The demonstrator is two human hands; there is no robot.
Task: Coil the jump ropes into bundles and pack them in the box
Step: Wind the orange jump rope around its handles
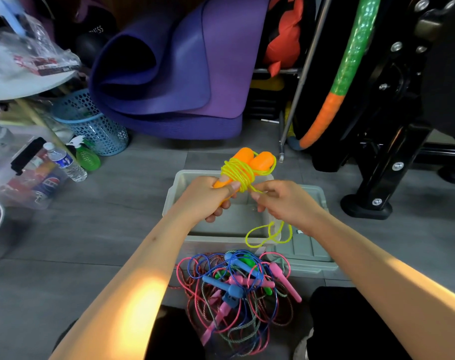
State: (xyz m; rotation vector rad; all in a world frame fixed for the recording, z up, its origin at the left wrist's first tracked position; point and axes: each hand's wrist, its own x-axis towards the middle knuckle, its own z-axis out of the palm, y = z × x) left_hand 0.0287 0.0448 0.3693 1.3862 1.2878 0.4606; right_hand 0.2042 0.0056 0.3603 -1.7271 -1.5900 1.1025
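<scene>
Holding wound yellow rope [240, 175] over box [174, 193], hands [208, 197] gripping.

Yellow rope [240, 175] wound round orange handles [255, 158], above open grey box [229, 222]

I see soft, dim light. 1 warm sunny patch glows on my left arm [133, 294]. The left side looks blurry, mostly the plastic bag [26, 48]. Straight things bend near the edges.
</scene>
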